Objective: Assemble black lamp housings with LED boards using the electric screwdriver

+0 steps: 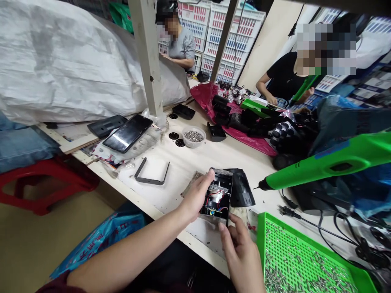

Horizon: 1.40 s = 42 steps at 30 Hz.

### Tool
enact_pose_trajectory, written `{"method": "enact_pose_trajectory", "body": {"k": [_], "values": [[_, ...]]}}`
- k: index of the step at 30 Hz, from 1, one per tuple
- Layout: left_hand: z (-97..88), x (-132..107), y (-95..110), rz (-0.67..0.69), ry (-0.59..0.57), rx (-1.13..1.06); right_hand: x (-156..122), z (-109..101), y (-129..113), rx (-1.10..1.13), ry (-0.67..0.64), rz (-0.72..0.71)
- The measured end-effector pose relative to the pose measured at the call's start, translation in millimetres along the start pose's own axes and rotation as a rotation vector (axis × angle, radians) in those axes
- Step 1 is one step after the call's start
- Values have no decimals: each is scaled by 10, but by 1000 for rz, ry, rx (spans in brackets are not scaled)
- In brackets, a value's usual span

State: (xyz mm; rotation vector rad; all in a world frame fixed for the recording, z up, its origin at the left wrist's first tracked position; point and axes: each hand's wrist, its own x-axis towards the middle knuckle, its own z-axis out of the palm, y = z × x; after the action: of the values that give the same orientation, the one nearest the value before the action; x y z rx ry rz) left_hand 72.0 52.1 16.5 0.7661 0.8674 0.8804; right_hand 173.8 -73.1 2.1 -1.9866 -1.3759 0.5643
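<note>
My left hand (195, 197) grips the left side of a small open black device (217, 197) with a circuit board and red wires showing inside. It is held just above the white workbench (189, 162) near its front edge. My right hand (241, 250) pinches the device's lower right corner with fingers and thumb. A black cover piece (242, 191) lies right behind the device. A green electric screwdriver (330, 162) hangs at the right, its tip pointing left toward the cover.
A green perforated tray (269, 228) of screws sits at the front right. On the bench are a bowl of small metal balls (193, 136), a phone (128, 133), a black bracket (151, 173) and black parts on red cloth (207, 95). Two other people work behind. A red stool (45, 183) stands at the left.
</note>
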Motion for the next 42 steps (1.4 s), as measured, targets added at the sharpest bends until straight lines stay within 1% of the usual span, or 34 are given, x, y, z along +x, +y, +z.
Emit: {"method": "enact_pose_trajectory", "body": {"k": [2,3,4,6,9,12,14,16,19,21,24,26,31,35,38,40,42], "values": [[-52,88,-22,179,68,276,26,22,42,-55,-27,-4],[-86,122,-36,233,98,363,34,33,66,-85,-41,-6],[-122,144,-50,262,118,409,39,43,88,-115,-53,-7],[-198,151,-80,265,129,426,42,55,122,-162,-59,-11],[-311,80,-114,268,106,418,39,53,139,-194,-59,-33],[-413,-52,-114,326,81,438,36,46,140,-201,-51,-54],[-467,-160,-99,424,82,559,36,46,156,-200,-37,-65],[-507,-272,-91,551,74,740,40,53,191,-176,-40,-82],[-536,-405,-119,693,32,967,53,67,258,-137,-46,-110],[-536,-451,-151,786,3,1064,60,71,287,-131,-41,-114],[-517,-456,-179,928,-68,1184,56,64,274,-120,-53,-96],[-504,-436,-177,944,-105,1239,41,56,235,-116,-47,-55],[-503,-392,-169,866,-145,1245,-44,18,107,-73,-24,10],[-492,-407,-185,888,-148,1213,-130,-91,-11,-88,67,34],[-472,-420,-187,901,-157,1196,-92,-188,-105,-269,139,-44],[-464,-420,-182,893,-166,1193,-6,-219,-160,-420,152,-107],[-462,-418,-177,861,-164,1183,92,-213,-207,-540,137,-144]]}}
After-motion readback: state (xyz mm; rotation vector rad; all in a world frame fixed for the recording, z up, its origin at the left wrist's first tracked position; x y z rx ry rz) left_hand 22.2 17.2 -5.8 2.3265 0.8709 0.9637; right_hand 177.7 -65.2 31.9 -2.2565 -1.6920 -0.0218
